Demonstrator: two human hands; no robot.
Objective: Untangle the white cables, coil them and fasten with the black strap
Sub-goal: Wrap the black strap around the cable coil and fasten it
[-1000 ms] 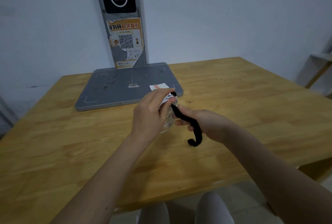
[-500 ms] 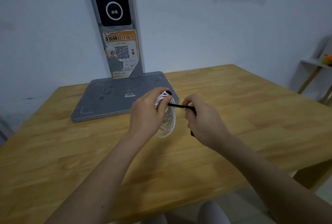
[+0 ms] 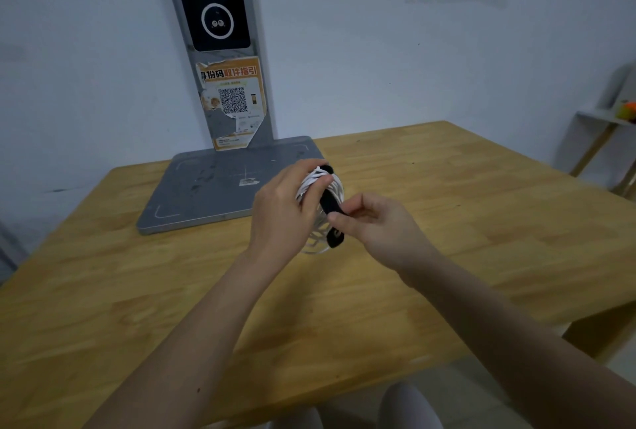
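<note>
Now the coil of white cables (image 3: 318, 184) is held up above the middle of the desk (image 3: 447, 222), nearer its far edge than its near one, gripped in the left hand (image 3: 285, 208) with the fingers curled round the bundled loops at the top. Loose loops are seen hanging below the hand, close to the wood. The black strap (image 3: 332, 210) is laid over the front of the coil, running from the top of the bundle down and to the right, its free end curled just below. That strap is pinched by the right hand (image 3: 375, 222), thumb and fingertips closed on it partway along. Behind, a grey scanner stand (image 3: 220, 184) with a torn QR-code poster (image 3: 234, 101) is set at the desk's far edge.
</note>
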